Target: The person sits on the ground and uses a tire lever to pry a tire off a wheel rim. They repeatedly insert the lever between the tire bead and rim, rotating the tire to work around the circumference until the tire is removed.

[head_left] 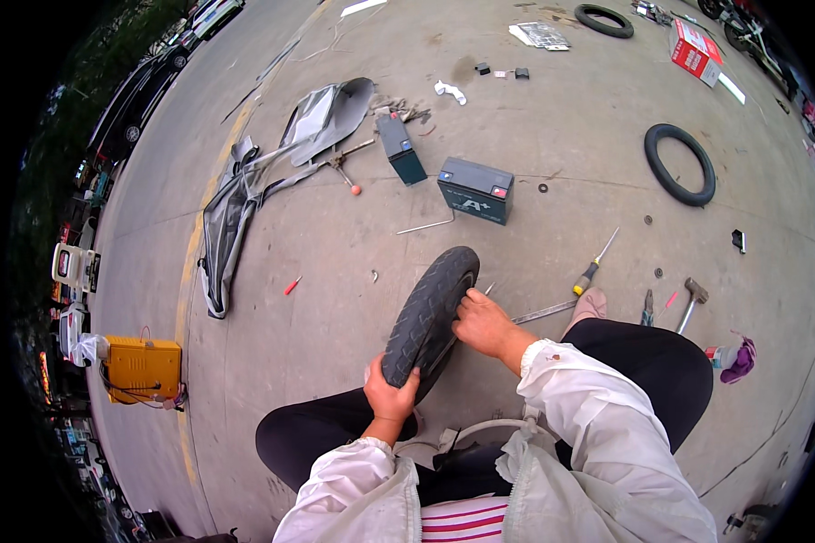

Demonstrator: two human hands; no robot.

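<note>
White sleeves (589, 398) reach up from the lower edge, over dark trousers (647, 371) with the knees spread. Between the knees a black tyre (423, 312) stands tilted, its upper end leaning right and away. It lies between the hands: the left hand (391, 389) is clamped around its lower end, while the right hand (489, 324), apart from the left, curls against its right side higher up (whether those fingers pinch the edge or something small, I cannot tell).

Just beyond the right hand, a metal bar (543, 312) runs toward a shoe (590, 306). Farther right lie pliers (647, 309), a hammer (695, 294) and a yellow-and-black screwdriver (589, 271). An orange box (143, 369) stands well to the left.

Past the tyre stand two batteries (475, 192), a bent rod (426, 224) beside the nearer one. Left of them lies a crumpled grey cover (321, 122); right, a second tyre (654, 156). Farther off are a red-and-white box (695, 52) and a third tyre (589, 18).
</note>
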